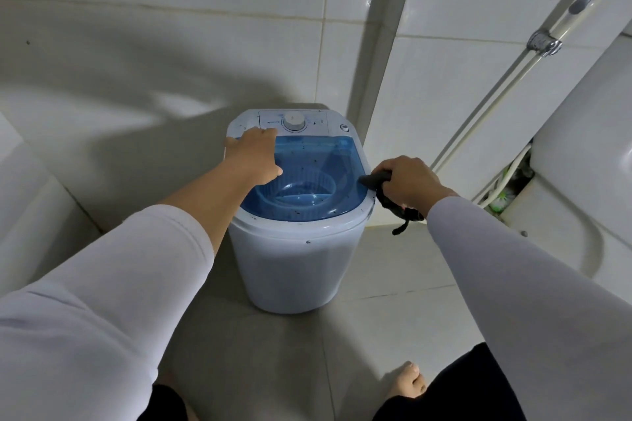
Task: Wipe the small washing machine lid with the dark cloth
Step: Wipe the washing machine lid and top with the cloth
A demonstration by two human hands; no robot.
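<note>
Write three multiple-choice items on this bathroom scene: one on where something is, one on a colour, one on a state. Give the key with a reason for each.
1. Where does the dark cloth meet the washing machine?
A. at the lid's right edge
B. on the control dial
C. on the floor in front

2. What colour is the lid?
A. opaque red
B. see-through blue
C. solid black

3. What is the state of the lid?
A. lifted upright
B. taken off
C. down flat, speckled with dark specks

Key: 1 A, the right hand grips the cloth with its tip at the lid's right rim. 2 B, the tub shows through the blue lid. 3 C, the lid lies flat under the left hand, which rests on its far left corner, and dark specks dot it.
</note>
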